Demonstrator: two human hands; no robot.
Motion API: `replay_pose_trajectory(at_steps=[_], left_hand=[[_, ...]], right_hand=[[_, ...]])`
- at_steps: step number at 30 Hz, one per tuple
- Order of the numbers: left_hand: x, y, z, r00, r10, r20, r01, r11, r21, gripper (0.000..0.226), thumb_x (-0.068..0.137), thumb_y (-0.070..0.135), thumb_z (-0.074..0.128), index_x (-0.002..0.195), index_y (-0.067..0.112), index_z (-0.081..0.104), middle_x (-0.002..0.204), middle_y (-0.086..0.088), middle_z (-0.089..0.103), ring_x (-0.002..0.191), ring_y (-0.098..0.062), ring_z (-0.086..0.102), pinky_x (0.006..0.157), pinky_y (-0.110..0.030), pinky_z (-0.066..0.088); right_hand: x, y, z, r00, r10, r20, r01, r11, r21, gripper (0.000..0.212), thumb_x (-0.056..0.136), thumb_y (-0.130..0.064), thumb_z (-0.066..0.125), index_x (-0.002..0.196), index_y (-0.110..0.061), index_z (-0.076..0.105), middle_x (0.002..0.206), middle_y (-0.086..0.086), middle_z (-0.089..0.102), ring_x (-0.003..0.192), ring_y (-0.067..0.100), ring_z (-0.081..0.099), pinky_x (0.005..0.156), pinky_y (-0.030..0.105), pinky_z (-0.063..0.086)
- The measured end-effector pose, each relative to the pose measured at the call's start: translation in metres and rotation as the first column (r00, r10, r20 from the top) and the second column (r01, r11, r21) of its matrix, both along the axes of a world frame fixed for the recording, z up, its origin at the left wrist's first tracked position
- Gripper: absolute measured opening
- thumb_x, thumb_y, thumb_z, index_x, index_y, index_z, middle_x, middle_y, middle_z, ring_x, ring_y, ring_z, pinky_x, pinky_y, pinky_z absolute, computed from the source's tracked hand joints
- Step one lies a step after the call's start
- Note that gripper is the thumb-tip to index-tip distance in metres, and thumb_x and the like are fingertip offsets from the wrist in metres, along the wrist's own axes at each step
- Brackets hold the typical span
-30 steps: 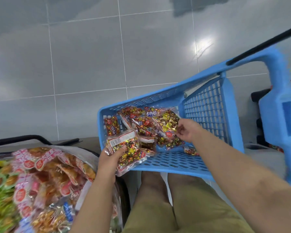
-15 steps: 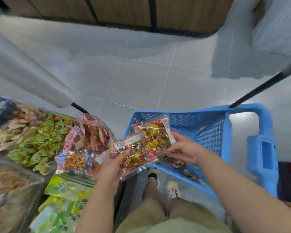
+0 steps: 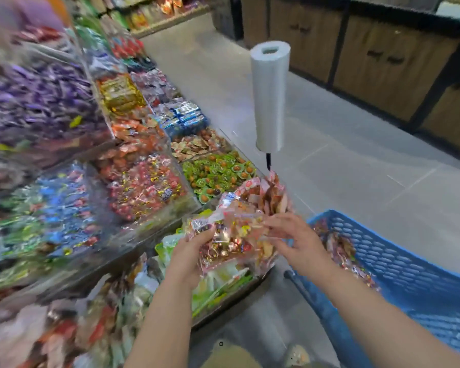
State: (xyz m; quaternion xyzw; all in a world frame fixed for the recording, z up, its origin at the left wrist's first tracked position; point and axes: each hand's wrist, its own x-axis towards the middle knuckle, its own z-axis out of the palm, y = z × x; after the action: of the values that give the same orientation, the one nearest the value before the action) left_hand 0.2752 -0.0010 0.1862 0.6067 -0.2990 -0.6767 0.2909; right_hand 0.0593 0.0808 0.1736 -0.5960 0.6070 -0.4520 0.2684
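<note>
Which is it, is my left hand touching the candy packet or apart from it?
Touching. The head view shows the left hand with its thumb curled over the near edge of the candy packet, no gap between them.

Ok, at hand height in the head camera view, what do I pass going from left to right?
Bins of wrapped sweets → left hand, gripping from the left → candy packets → right hand at their right edge → blue basket.
</note>
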Motion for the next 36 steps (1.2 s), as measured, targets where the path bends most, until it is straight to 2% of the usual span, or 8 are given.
replay_pose_trajectory(at_steps=[5, 9, 13, 15, 22, 28, 32, 36], left_hand=[[0.074, -0.009, 0.013, 0.987, 0.125, -0.098, -0.129, 0.991, -0.042, 0.004, 0.086, 0.012, 0.064, 0.085, 0.008, 0.063, 0.059, -0.003, 0.069, 0.047, -0.016, 0.065, 0.040, -0.025, 0.049], [0.133, -0.017, 0.020, 0.985, 0.153, -0.075, -0.159, 0.984, -0.079, 0.044, 0.065, 0.019, 0.078, 0.105, 0.006, 0.062, 0.078, -0.009, 0.073, 0.064, -0.021, 0.069, 0.050, -0.030, 0.052], [0.181, -0.036, 0.020, 0.992, 0.129, 0.011, -0.127, 0.983, -0.134, 0.066, 0.054, 0.019, 0.088, 0.109, 0.002, 0.056, 0.107, -0.020, 0.068, 0.100, -0.035, 0.063, 0.095, -0.057, 0.047], [0.199, -0.049, 0.014, 0.995, 0.079, 0.059, -0.069, 0.986, -0.150, 0.044, 0.067, 0.015, 0.083, 0.104, 0.006, 0.061, 0.093, -0.011, 0.074, 0.088, -0.029, 0.067, 0.090, -0.054, 0.049], [0.229, -0.083, 0.009, 0.989, 0.007, 0.148, 0.025, 0.977, -0.212, 0.040, 0.072, 0.016, 0.082, 0.107, 0.017, 0.064, 0.087, 0.005, 0.073, 0.075, -0.009, 0.068, 0.074, -0.032, 0.054], [0.256, -0.106, 0.025, 0.975, 0.155, 0.158, -0.111, 0.960, -0.257, 0.036, 0.072, 0.025, 0.083, 0.102, 0.023, 0.064, 0.093, 0.007, 0.071, 0.077, -0.008, 0.065, 0.061, -0.024, 0.043], [0.259, -0.117, 0.032, 0.957, 0.245, 0.153, -0.198, 0.943, -0.268, 0.035, 0.068, 0.029, 0.083, 0.095, 0.021, 0.061, 0.091, 0.004, 0.069, 0.082, -0.012, 0.062, 0.062, -0.027, 0.040], [0.253, -0.127, 0.037, 0.956, 0.247, 0.158, -0.199, 0.941, -0.272, 0.049, 0.058, 0.038, 0.085, 0.099, 0.025, 0.062, 0.094, 0.006, 0.070, 0.088, -0.014, 0.063, 0.065, -0.028, 0.042]], right_hand=[[0.079, -0.029, 0.006, 0.942, 0.321, -0.097, -0.322, 0.947, 0.008, 0.031, 0.077, -0.042, 0.065, 0.106, -0.029, 0.068, 0.134, -0.007, 0.044, 0.127, -0.002, 0.038, 0.105, 0.011, 0.026], [0.140, -0.058, 0.011, 0.960, 0.250, 0.128, -0.264, 0.958, 0.108, 0.015, 0.080, -0.032, 0.070, 0.087, -0.044, 0.062, 0.125, -0.021, 0.046, 0.121, 0.004, 0.045, 0.106, 0.035, 0.037], [0.184, -0.099, 0.019, 0.972, 0.220, 0.080, -0.234, 0.891, 0.390, 0.078, 0.068, -0.043, 0.080, 0.132, -0.048, 0.035, 0.148, -0.016, 0.016, 0.131, 0.008, 0.028, 0.110, 0.034, 0.029], [0.198, -0.117, 0.017, 0.937, 0.347, -0.033, -0.279, 0.804, 0.525, 0.102, 0.060, -0.053, 0.081, 0.141, -0.047, 0.020, 0.151, -0.015, 0.012, 0.137, 0.011, 0.023, 0.111, 0.034, 0.027], [0.207, -0.152, 0.033, 0.900, 0.425, -0.093, -0.328, 0.804, 0.497, 0.031, 0.063, -0.036, 0.085, 0.068, -0.026, 0.055, 0.062, -0.013, 0.051, 0.055, -0.003, 0.044, 0.051, 0.013, 0.032], [0.156, -0.227, 0.081, 0.984, -0.032, -0.173, 0.073, 0.969, 0.236, 0.026, 0.070, -0.029, 0.081, 0.064, -0.018, 0.058, 0.055, -0.008, 0.059, 0.049, 0.000, 0.050, 0.042, 0.008, 0.036], [0.167, -0.291, 0.078, 0.806, 0.185, -0.561, -0.018, 0.957, 0.290, 0.023, 0.076, -0.024, 0.075, 0.070, -0.015, 0.055, 0.069, 0.001, 0.056, 0.073, 0.022, 0.057, 0.062, 0.029, 0.043], [0.199, -0.325, 0.050, 0.425, 0.512, -0.747, -0.100, 0.846, 0.523, 0.015, 0.084, -0.014, 0.059, 0.072, -0.016, 0.050, 0.083, 0.004, 0.055, 0.084, 0.026, 0.058, 0.065, 0.031, 0.045]])
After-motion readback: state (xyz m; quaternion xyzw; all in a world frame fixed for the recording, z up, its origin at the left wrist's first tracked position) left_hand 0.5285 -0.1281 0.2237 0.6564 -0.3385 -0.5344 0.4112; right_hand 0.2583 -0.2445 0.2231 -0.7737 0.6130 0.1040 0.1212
